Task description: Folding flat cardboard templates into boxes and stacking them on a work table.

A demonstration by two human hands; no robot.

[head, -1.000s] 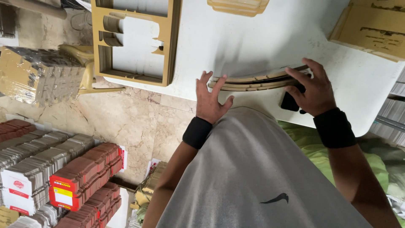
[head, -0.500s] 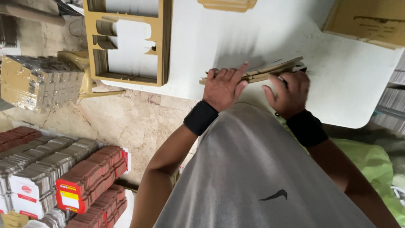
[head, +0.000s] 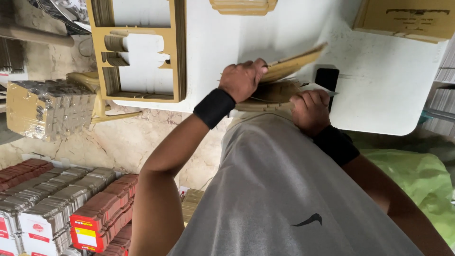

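The cardboard sheets [head: 279, 80] look brown, matt and a little rough. The table [head: 388, 95] is white and smooth, maybe plastic. The phone [head: 327, 78] is black and shiny. The wristband [head: 214, 108] is soft black cloth. The shirt [head: 284, 189] is smooth grey cloth. The floor [head: 118, 142] looks like glossy stone.

Plastic-wrapped tan bundle [head: 50, 109] at left, red-and-white flat cartons [head: 102, 220] stacked below, brown cardboard box [head: 407, 19] top right, dark phone screen [head: 327, 80] on table
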